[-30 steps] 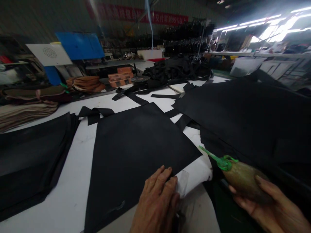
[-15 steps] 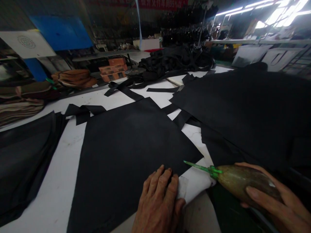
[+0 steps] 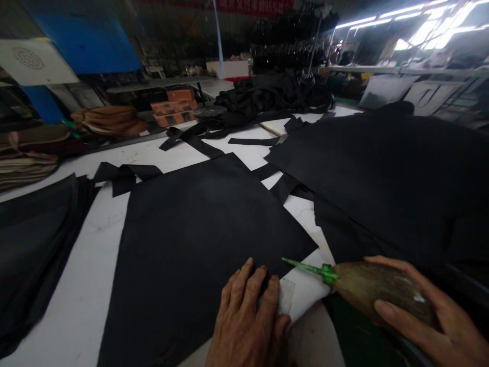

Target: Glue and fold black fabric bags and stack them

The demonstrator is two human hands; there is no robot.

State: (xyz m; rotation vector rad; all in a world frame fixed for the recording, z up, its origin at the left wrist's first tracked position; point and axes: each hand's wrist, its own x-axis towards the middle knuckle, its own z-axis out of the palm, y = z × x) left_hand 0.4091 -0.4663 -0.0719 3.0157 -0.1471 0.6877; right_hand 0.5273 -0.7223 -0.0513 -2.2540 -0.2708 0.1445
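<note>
A large black sheet of material (image 3: 191, 229) lies flat on the white tabletop (image 3: 97, 239). My left hand (image 3: 246, 316) rests flat on its near right edge, fingers stretched out over the sheet. Beside the thumb, a small clear piece (image 3: 286, 296) lies on white material. My right hand (image 3: 431, 311) is wrapped round a brownish squeeze bottle (image 3: 376, 288) with a green-stained nozzle. The bottle is tilted on its side, its tip pointing left above the sheet, near my left fingertips. Whether the tip touches the sheet I cannot tell.
A stack of black sheets (image 3: 34, 255) lies at the left. More black material (image 3: 382, 173) spreads over the right side. Black strips (image 3: 191, 137) and a tangled black heap (image 3: 271, 97) are at the back, near orange boxes (image 3: 173, 108) and folded brown cloth (image 3: 109, 121).
My right hand and the bottle have shifted slightly left, bringing the nozzle tip a little closer to my left fingers. The left hand stays on the sheet. The view has turned slightly.
</note>
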